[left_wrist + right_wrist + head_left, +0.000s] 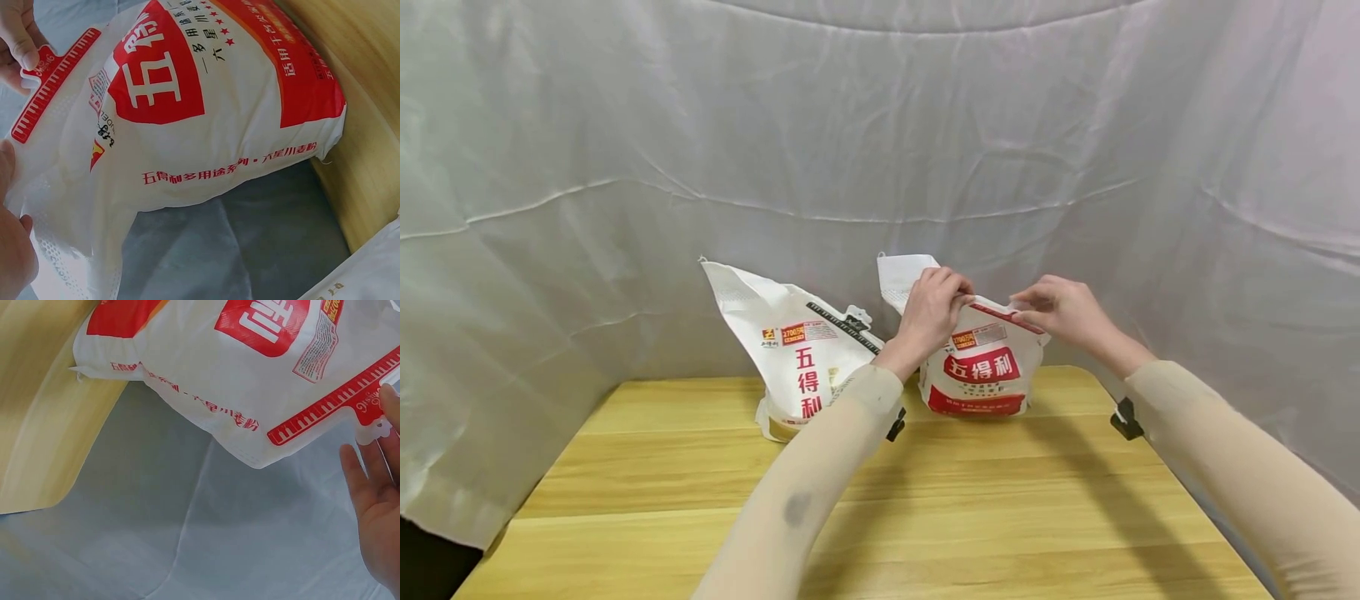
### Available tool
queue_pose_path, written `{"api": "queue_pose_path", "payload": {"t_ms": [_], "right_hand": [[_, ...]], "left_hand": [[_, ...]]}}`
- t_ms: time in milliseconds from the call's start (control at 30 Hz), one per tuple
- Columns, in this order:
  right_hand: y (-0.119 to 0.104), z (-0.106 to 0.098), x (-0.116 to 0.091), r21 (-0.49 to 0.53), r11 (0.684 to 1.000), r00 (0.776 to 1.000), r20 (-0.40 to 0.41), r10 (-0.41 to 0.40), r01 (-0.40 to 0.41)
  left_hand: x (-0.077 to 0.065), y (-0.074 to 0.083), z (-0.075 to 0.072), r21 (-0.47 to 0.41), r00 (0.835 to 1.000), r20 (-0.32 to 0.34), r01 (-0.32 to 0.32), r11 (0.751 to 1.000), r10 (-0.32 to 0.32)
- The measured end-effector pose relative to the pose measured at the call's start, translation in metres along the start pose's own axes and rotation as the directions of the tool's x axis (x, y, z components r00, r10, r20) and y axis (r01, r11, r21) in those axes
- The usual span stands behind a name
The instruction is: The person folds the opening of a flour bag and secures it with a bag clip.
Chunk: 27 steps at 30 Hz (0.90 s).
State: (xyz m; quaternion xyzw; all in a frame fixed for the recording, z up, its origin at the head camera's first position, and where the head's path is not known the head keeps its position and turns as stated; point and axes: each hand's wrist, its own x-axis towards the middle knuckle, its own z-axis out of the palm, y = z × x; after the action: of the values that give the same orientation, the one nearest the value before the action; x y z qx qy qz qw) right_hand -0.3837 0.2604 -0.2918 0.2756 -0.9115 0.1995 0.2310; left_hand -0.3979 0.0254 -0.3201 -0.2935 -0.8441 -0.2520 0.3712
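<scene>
A white flour bag with red printing (981,367) stands at the back right of the table, its top folded over. Across the fold sits a red sealing clip (55,84) with teeth-like markings. My left hand (932,308) grips the bag's top beside the clip's left end; much of this hand is cut off in the left wrist view. My right hand (1060,308) pinches the clip's tab between thumb and fingers, as the right wrist view shows, with the thumb (390,406) on the tab. The bag's white upper corner (906,275) sticks up behind my left hand.
To the left stands another white flour bag (775,350) with a black sealing clip (842,327) across its slanted top, partly behind my left forearm. Both bags are on a wooden table (1000,517). A grey cloth (820,125) hangs behind the table.
</scene>
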Motion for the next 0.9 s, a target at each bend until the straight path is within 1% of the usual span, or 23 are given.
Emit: {"api": "queue_pose_path", "payload": {"t_ms": [167,267,433,500,600,667,767,900], "right_hand": [[-0.001,0.0,-0.004,0.057,0.997,0.998,0.031,0.058,-0.06],[-0.001,0.001,-0.004,0.061,0.995,0.997,0.032,0.073,-0.074],[-0.003,0.002,-0.006,0.061,0.994,0.996,0.013,0.086,-0.087],[-0.004,0.003,-0.008,0.067,0.993,0.995,0.012,0.1,-0.101],[-0.006,0.003,-0.01,0.089,0.988,0.992,0.011,0.127,-0.127],[-0.005,0.004,-0.012,0.096,0.985,0.99,0.007,0.142,-0.142],[-0.004,0.004,-0.014,0.103,0.984,0.989,-0.014,0.148,-0.146],[-0.003,0.004,-0.018,0.079,0.987,0.988,-0.063,0.142,-0.137]], "left_hand": [[0.001,0.001,-0.001,0.001,1.0,0.014,0.004,1.0,-0.004],[0.001,0.001,-0.002,-0.002,1.0,0.018,0.0,1.0,0.0],[0.0,-0.001,-0.001,-0.004,0.999,-0.012,-0.034,0.999,0.034],[-0.002,-0.002,-0.001,0.006,0.998,-0.024,-0.052,0.999,0.052],[-0.004,-0.003,-0.001,0.034,0.997,-0.022,-0.067,0.997,0.068],[-0.005,-0.003,-0.002,0.057,0.998,-0.007,-0.066,0.996,0.067],[-0.006,-0.002,-0.005,0.11,0.998,0.036,-0.052,0.993,0.049],[-0.009,0.0,-0.009,0.187,0.996,0.08,-0.051,0.981,0.037]]}}
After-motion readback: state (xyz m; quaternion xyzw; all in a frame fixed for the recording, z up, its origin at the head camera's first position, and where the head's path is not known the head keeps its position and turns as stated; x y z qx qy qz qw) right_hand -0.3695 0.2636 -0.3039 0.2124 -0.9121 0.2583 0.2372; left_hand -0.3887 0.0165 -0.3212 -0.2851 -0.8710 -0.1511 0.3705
